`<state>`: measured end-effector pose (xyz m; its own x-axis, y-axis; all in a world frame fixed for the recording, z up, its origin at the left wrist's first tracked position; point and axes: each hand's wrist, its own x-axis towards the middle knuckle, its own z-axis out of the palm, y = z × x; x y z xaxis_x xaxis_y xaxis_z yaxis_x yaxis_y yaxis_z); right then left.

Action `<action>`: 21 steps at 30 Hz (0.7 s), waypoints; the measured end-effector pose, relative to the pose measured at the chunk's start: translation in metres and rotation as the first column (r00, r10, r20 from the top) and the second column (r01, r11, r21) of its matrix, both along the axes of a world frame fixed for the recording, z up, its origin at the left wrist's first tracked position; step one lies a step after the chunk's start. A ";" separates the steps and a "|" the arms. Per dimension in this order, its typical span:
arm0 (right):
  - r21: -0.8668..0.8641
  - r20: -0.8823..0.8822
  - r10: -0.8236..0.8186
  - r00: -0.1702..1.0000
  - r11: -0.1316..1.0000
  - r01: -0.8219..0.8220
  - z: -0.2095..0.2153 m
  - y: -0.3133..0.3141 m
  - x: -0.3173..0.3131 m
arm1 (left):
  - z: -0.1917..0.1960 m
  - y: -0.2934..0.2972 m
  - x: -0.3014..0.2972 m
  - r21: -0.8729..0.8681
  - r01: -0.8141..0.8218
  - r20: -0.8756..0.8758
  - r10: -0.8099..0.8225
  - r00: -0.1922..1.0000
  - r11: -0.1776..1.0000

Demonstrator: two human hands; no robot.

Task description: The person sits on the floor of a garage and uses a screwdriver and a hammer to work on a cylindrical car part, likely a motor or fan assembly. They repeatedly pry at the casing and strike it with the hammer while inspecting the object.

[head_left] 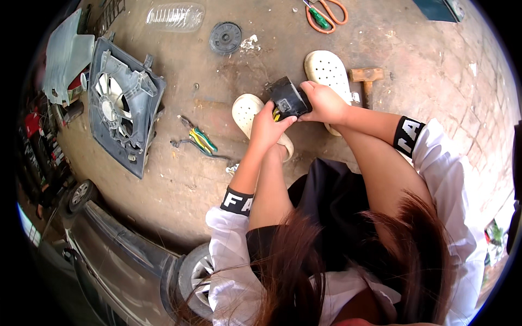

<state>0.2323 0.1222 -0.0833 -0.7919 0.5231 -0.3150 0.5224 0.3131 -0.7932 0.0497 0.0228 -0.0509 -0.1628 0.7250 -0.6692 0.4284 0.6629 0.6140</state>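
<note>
Between my feet, just above the floor, both hands hold a black cylindrical part (287, 96) that looks like a motor housing. My left hand (266, 127) is closed round its lower left side. A small yellow piece (277, 115) shows beside those fingers; its kind is unclear. On the opposite end, my right hand (325, 103) is closed, thumb on top, its other fingers mostly hidden. White clogs with holes are on my feet, the right clog (328, 73) farther forward than the left clog (247, 111).
A hammer (367, 81) lies right of my right foot. Left are pliers with green-yellow handles (203, 141) and a radiator fan assembly (117, 103). Farther off lie a black disc (225, 38), a clear plastic container (175, 16) and a green-handled screwdriver (319, 19) by orange-handled scissors (341, 12). A car (119, 255) stands lower left.
</note>
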 end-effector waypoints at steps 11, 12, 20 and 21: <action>0.022 0.070 0.074 0.995 0.997 -0.075 -0.001 0.000 -0.006 | -0.012 -0.024 -0.009 0.115 -0.184 -0.006 0.185 0.983 0.976; 0.026 0.084 0.078 0.993 0.996 -0.081 -0.002 -0.001 -0.006 | -0.012 -0.024 -0.007 0.126 -0.203 -0.003 0.205 0.979 0.971; 0.045 0.081 0.061 0.995 0.997 -0.065 -0.003 0.001 -0.007 | 0.000 -0.002 -0.002 0.189 -0.138 -0.171 0.171 0.970 0.972; 0.038 0.082 0.048 0.995 0.998 -0.051 -0.004 0.000 -0.006 | 0.001 0.000 -0.001 0.192 -0.119 -0.190 0.155 0.969 0.974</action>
<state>0.2265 0.1224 -0.0873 -0.7900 0.4972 -0.3589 0.5674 0.3708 -0.7352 0.0490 0.0225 -0.0502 -0.3878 0.7904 -0.4743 0.4689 0.6122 0.6367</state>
